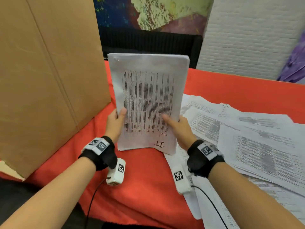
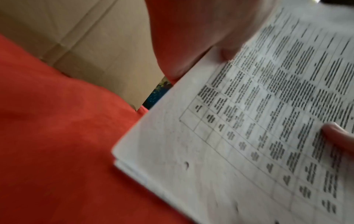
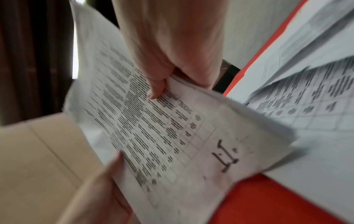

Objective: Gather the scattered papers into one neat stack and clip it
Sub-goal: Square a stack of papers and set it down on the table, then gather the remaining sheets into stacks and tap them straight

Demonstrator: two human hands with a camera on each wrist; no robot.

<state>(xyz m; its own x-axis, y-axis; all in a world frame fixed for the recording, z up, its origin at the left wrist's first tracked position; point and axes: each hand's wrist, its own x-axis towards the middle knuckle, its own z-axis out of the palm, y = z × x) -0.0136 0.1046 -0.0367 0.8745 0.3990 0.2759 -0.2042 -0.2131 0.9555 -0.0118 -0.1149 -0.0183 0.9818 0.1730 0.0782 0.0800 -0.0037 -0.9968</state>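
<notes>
Your left hand [image 1: 115,120] sits just left of centre in the head view. Its thumb lies across the printed face of a stack of papers [image 1: 148,100] and its fingers wrap behind the left edge, so it pinches that side. Your right hand [image 1: 177,128] mirrors it just right of centre, with the thumb flat on the page and the fingers hidden behind the right edge. Both hands hold low on the sheets, which probably lets the bottom edge be tapped level against the red tablecloth [image 1: 145,176].

The stack stands nearly upright in the middle of the frame, leaning slightly away from you. Its lower edge is at or just above the cloth; whether it touches is hard to tell. The top sheet is white and carries a dense printed table. A handwritten mark at its lower right reads upside down from where you stand. The edges are mostly aligned, but a few sheets stick out at the bottom right corner, so the squaring looks unfinished.

To the right, filling the lower right of the frame, loose papers [image 1: 247,138] lie fanned and overlapping on the cloth. A tall cardboard panel [image 1: 49,80] stands at the left. No clip shows in any view.
</notes>
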